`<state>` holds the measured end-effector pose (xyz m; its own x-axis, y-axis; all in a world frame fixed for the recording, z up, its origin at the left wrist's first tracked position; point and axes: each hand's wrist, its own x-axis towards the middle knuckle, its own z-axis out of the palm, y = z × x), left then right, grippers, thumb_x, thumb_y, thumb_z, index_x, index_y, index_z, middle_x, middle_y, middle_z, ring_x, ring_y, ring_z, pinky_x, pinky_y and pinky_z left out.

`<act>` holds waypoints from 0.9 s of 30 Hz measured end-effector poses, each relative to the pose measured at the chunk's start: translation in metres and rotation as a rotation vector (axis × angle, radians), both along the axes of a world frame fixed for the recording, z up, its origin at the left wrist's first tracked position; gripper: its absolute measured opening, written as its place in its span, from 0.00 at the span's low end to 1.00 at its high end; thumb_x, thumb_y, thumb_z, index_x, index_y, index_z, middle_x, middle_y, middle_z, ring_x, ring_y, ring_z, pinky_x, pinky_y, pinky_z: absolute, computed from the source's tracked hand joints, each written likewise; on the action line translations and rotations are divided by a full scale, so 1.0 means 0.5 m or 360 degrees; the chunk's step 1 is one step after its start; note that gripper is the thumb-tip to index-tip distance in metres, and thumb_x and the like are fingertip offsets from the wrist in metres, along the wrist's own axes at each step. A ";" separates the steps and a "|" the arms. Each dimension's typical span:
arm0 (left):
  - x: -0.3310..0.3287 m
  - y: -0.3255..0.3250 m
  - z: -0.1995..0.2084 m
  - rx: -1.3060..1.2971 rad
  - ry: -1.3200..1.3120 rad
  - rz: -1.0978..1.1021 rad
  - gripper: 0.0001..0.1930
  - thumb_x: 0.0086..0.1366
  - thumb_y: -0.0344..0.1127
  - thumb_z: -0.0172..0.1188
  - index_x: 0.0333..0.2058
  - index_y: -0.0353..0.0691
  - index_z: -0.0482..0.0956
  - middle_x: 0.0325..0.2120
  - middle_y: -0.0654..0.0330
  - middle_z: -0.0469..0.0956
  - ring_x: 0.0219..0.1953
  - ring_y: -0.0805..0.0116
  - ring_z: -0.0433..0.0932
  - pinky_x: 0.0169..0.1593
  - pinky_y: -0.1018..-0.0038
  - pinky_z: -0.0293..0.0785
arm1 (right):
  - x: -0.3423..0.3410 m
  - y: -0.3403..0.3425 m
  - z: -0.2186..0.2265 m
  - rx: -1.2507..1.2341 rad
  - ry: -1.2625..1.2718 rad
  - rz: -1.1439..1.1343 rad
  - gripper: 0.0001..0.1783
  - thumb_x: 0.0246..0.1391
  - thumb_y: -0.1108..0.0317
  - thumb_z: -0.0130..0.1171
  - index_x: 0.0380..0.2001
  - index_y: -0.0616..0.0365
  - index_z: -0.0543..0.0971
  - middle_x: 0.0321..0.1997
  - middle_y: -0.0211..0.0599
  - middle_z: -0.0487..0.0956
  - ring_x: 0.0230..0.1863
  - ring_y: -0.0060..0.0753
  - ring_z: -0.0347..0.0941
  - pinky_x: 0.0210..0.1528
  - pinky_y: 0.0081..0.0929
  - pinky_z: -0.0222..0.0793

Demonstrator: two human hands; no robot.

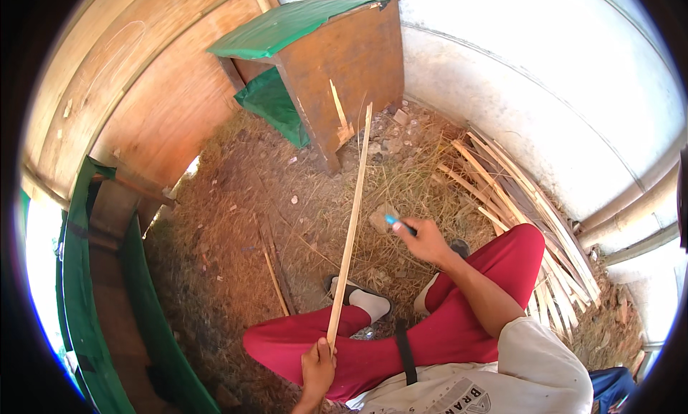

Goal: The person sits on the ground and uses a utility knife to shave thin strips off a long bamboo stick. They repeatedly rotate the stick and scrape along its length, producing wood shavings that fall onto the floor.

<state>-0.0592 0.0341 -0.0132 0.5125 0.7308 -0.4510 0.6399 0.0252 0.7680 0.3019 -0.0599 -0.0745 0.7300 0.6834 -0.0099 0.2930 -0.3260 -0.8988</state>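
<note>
a long thin bamboo strip (351,220) slants up from the lap toward a brown wooden hutch (344,70) with a green roof. the left hand (317,366) has its fingers wrapped tight around the strip's lower end. the right hand (424,240) is closed on a blue-handled tool (398,223) (blade not clear), just right of the strip. more split strips (530,220) lie piled by the wall.

Hidden and cut-off parts

Blue-handled tool (398,223): working end buried in right hand (424,240); blue object (609,385) at four o'clock cropped.
</note>
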 end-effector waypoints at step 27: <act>0.284 0.051 -0.076 -0.0820 -0.0299 0.0064 0.23 0.81 0.51 0.40 0.31 0.42 0.71 0.13 0.69 0.62 0.11 0.80 0.57 0.13 0.78 0.51 | -0.048 -0.002 0.010 -0.0119 -0.0614 0.0127 0.22 0.61 0.46 0.63 0.38 0.55 0.89 0.23 0.44 0.83 0.20 0.48 0.78 0.24 0.40 0.73</act>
<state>0.0829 0.0596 -0.0513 0.5949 0.4602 -0.6590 0.4834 0.4502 0.7507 0.2781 -0.0609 -0.0696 0.6344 0.7460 0.2025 0.6313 -0.3489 -0.6926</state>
